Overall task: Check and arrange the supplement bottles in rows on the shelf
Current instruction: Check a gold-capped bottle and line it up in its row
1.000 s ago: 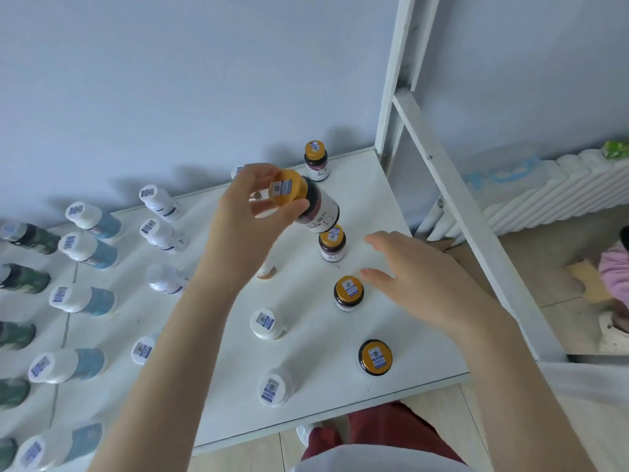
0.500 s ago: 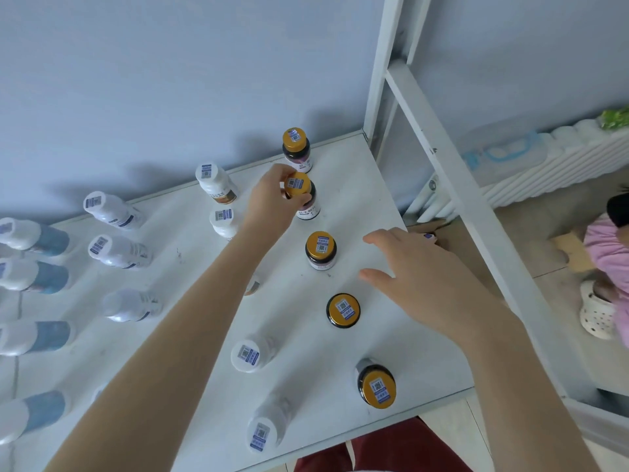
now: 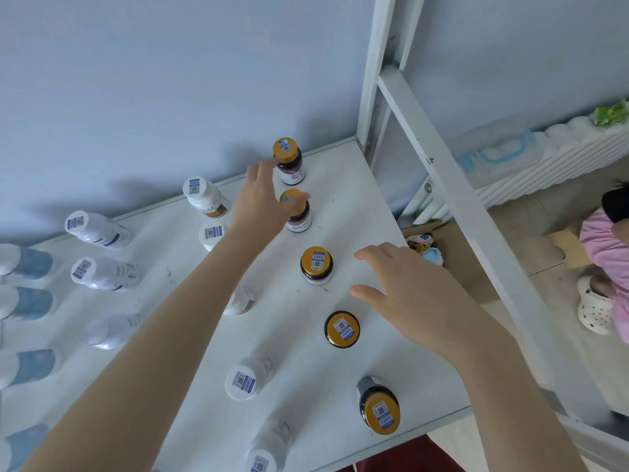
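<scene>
Left hand [image 3: 263,199]: arm extended, fingers loosely spread, thumb over the orange-capped dark glass bottle [image 3: 299,216], gripping nothing. Right hand [image 3: 408,291] hovers at the bottle's 4 o'clock, fingers spread, empty.

pale blue wall [image 3: 170,80]; a white ribbed radiator [image 3: 561,158] at its foot, green item [image 3: 609,112] on its right end, clear blue-handled case [image 3: 493,153] by it; open cardboard box [image 3: 454,253] on the floor [image 3: 531,240]; a person in pink [image 3: 602,240], white clog [image 3: 594,310], nearby.
</scene>
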